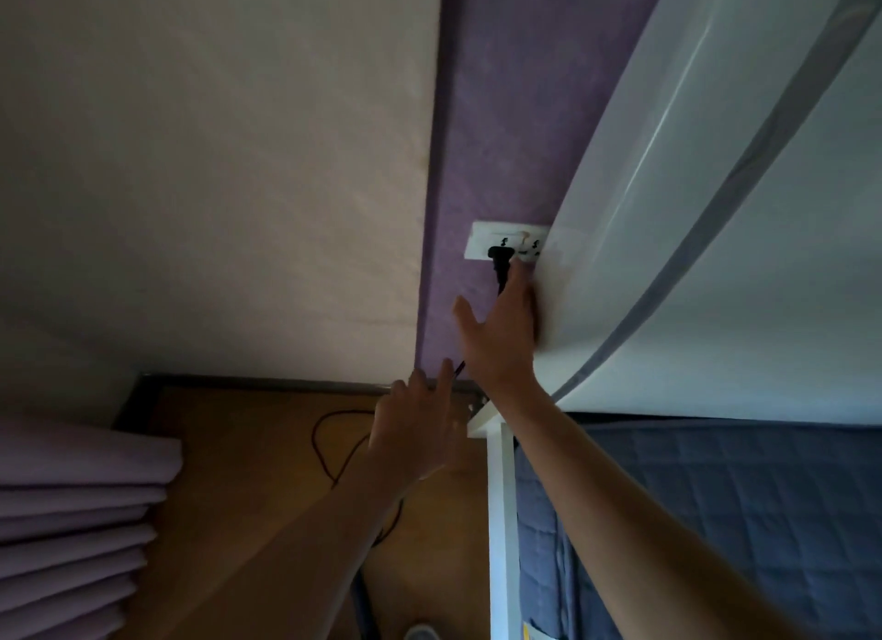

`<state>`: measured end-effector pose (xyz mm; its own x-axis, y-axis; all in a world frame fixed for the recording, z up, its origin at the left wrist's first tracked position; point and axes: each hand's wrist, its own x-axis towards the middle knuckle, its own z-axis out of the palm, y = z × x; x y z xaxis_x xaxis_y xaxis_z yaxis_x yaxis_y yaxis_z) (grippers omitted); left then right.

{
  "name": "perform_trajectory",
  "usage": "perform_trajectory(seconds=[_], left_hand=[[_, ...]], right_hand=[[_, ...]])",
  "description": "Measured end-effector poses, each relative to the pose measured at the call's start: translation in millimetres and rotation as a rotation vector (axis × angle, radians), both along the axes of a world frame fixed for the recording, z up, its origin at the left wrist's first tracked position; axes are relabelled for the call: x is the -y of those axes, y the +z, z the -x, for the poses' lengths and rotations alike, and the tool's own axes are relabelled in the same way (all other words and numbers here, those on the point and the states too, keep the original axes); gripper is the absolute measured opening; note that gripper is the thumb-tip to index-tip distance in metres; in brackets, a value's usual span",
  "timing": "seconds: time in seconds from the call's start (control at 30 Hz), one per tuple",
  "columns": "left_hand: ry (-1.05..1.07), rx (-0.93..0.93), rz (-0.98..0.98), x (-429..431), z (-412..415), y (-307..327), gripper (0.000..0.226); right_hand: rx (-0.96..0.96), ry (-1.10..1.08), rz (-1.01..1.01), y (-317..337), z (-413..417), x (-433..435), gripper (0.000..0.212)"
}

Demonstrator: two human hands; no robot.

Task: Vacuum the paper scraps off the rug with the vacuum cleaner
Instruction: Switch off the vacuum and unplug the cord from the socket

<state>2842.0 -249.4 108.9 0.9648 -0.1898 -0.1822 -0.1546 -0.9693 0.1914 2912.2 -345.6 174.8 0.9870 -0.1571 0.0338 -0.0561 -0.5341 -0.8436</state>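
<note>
A black plug (499, 253) sits in the white wall socket (482, 245) on the purple wall. My right hand (501, 338) reaches up to it, fingers stretched beside the plug's neck and against the white fabric, thumb spread wide to the left. The black power cord (459, 367) drops behind that hand and comes out by my left hand (415, 429), which holds it lower down with its fingers curled away from me. More cord loops on the wooden floor (329, 448). No rug or paper scraps are in view.
White fabric with a grey band (692, 210) hangs at the right, partly covering the socket. Below it are a white bed frame post (501, 520) and a blue quilted cover (692, 520). Folded lilac cloth (71, 506) is stacked at the left. A dark tube (362, 601) shows at the bottom.
</note>
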Motion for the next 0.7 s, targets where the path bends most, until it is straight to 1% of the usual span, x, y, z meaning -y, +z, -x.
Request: perform_trajectory(seconds=[0.03,0.1,0.17,0.2,0.27,0.37,0.43,0.57,0.7], left_hand=[[-0.01,0.016,0.016,3.1,-2.9,-5.9,0.067],[-0.045,0.078,0.065,5.6,-5.7,-20.6,0.05],[-0.076,0.13,0.156,5.5,-4.9,-32.5,0.031],[-0.084,0.145,0.211,4.6,-3.7,-38.7,0.025],[-0.087,0.169,0.323,3.2,-1.0,-51.0,0.026],[-0.089,0.131,0.507,5.2,1.6,-56.3,0.026],[-0.084,0.127,0.63,7.3,1.6,-58.9,0.027],[-0.012,0.113,0.8,8.4,6.7,-62.6,0.035],[0.017,0.108,0.87,5.9,15.7,-60.3,0.035]], right_hand=[[0.014,-0.034,-0.035,-5.4,-3.8,-0.6,0.073],[0.039,-0.118,-0.094,-15.2,-7.9,-2.3,0.059],[0.093,-0.193,-0.121,-24.8,-10.3,-4.2,0.046],[0.138,-0.219,-0.117,-28.9,-11.6,-5.8,0.041],[0.226,-0.261,-0.097,-36.4,-15.6,-8.7,0.032],[0.318,-0.312,-0.082,-43.1,-21.8,-12.1,0.017],[0.371,-0.324,-0.063,-46.8,-24.7,-12.0,0.012],[0.452,-0.364,-0.022,-52.7,-32.2,-10.7,0.013],[0.516,-0.432,-0.026,-50.6,-37.3,-14.8,0.015]])
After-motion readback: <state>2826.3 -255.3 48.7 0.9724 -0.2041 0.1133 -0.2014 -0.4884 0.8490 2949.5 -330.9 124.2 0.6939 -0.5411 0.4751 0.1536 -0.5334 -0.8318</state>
